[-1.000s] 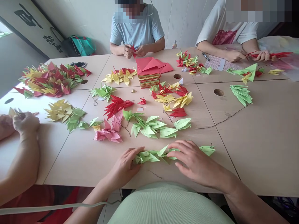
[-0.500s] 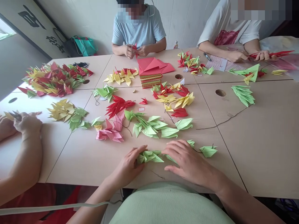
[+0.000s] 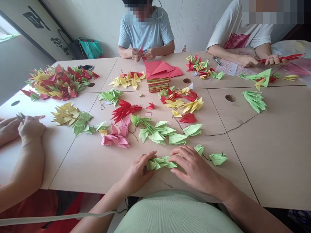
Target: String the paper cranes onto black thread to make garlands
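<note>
Light green folded paper pieces (image 3: 159,163) lie in a row near the table's front edge, between my hands. My left hand (image 3: 139,171) holds the left end of this row between thumb and fingers. Curved over the row's right part, my right hand (image 3: 191,166) has its fingers and thumb around green pieces, partly hidden under the palm. A dark thread runs from beyond my right hand to a single green piece (image 3: 218,159). More green folded pieces (image 3: 157,132) lie just behind my hands, next to pink ones (image 3: 116,137).
A large multicoloured heap (image 3: 58,82) lies at the back left. A stack of coloured paper (image 3: 157,84) stands at the back middle, before a person in blue. Another person's hand (image 3: 31,126) is at the left; a third person sits at the back right.
My left hand has shifted slightly right, and the green pieces between my hands are closer together. The whole view has also shifted a little.
</note>
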Demonstrator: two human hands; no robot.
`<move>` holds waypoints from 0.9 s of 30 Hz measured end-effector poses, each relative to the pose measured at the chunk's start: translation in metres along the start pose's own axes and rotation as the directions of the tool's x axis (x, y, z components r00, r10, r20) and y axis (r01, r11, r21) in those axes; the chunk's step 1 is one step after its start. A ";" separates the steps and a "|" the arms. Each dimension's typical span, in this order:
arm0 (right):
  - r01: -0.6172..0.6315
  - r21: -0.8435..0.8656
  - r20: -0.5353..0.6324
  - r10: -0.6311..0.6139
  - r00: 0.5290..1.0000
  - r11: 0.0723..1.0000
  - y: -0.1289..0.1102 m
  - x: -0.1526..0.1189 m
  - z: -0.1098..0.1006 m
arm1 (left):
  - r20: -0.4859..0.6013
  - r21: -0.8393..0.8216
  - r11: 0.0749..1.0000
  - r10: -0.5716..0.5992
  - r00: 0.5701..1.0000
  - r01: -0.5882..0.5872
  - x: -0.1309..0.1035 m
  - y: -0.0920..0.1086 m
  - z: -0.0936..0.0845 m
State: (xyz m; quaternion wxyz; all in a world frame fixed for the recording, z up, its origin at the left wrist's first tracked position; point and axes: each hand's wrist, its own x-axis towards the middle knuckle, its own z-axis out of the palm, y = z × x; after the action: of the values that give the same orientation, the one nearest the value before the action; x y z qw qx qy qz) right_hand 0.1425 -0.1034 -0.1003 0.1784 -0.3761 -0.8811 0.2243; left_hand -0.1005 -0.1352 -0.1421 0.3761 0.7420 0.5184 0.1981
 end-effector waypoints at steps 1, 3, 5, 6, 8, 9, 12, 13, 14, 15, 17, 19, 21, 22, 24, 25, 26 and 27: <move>0.022 0.002 0.002 -0.022 1.000 1.000 -0.003 0.003 0.003 | -0.002 0.004 1.000 0.011 1.000 -0.011 0.001 0.001 0.001; 0.074 0.015 -0.003 -0.074 0.997 0.997 -0.008 0.010 0.011 | -0.007 0.010 0.999 0.035 0.999 -0.035 0.003 0.004 0.002; 0.099 0.022 -0.029 -0.098 0.995 0.995 -0.010 0.014 0.017 | -0.012 0.011 0.998 0.055 0.998 -0.055 0.003 0.007 0.002; 0.094 0.025 -0.047 -0.093 0.995 0.995 -0.009 0.015 0.019 | -0.017 0.010 0.998 0.062 0.998 -0.062 0.002 0.007 0.001; 0.069 0.035 -0.067 -0.066 0.996 0.997 -0.008 0.015 0.019 | -0.029 0.005 0.998 0.063 0.998 -0.063 0.001 0.007 0.000; 0.059 0.048 -0.067 -0.056 0.996 0.997 -0.007 0.014 0.018 | -0.035 0.004 0.998 0.058 0.998 -0.058 0.000 0.007 0.000; 0.074 0.104 -0.045 -0.070 0.997 0.992 -0.009 0.014 0.014 | -0.046 0.004 0.998 0.056 0.997 -0.055 0.000 0.009 0.000; 0.091 0.112 -0.046 -0.086 0.995 0.990 -0.010 0.014 0.013 | -0.041 0.003 0.998 0.064 0.997 -0.064 0.001 0.010 0.000; 0.108 0.114 -0.054 -0.102 0.993 0.988 -0.012 0.015 0.014 | -0.033 0.003 0.997 0.076 0.997 -0.076 0.001 0.012 0.001; 0.121 0.110 -0.067 -0.115 0.991 0.986 -0.012 0.016 0.015 | -0.025 0.002 0.996 0.088 0.996 -0.088 0.002 0.013 0.001; 0.121 0.099 -0.098 -0.111 0.989 0.988 -0.012 0.018 0.018 | -0.015 -0.004 0.995 0.098 0.995 -0.098 0.003 0.014 0.001; 0.087 0.112 -0.112 -0.074 0.991 0.990 -0.009 0.017 0.018 | -0.016 -0.011 0.997 0.081 0.997 -0.081 0.003 0.013 0.000; 0.048 0.142 -0.104 -0.033 0.994 0.989 -0.006 0.016 0.017 | -0.015 -0.018 0.998 0.053 0.998 -0.054 0.001 0.011 -0.002; 0.034 0.157 -0.098 -0.019 0.995 0.987 -0.005 0.015 0.017 | -0.015 -0.019 0.999 0.042 0.999 -0.042 0.001 0.010 -0.002; 0.028 0.175 -0.091 -0.012 0.996 0.984 -0.006 0.015 0.017 | -0.020 -0.012 0.999 0.041 0.999 -0.041 0.000 0.008 -0.001; 0.034 0.179 -0.090 -0.018 0.996 0.983 -0.007 0.016 0.018 | -0.019 -0.007 0.999 0.052 0.998 -0.052 0.001 0.007 0.000; 0.045 0.179 -0.089 -0.029 0.996 0.983 -0.009 0.017 0.019 | -0.015 0.002 0.998 0.071 0.997 -0.071 0.001 0.008 0.001; 0.059 0.176 -0.092 -0.043 0.995 0.983 -0.010 0.018 0.021 | -0.009 0.015 0.996 0.091 0.996 -0.091 0.002 0.008 0.003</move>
State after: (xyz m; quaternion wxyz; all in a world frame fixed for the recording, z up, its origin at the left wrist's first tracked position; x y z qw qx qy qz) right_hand 0.1145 -0.1017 -0.1101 0.2556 -0.3452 -0.8582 0.2810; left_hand -0.0927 -0.1359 -0.1379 0.3588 0.7665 0.4874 0.2150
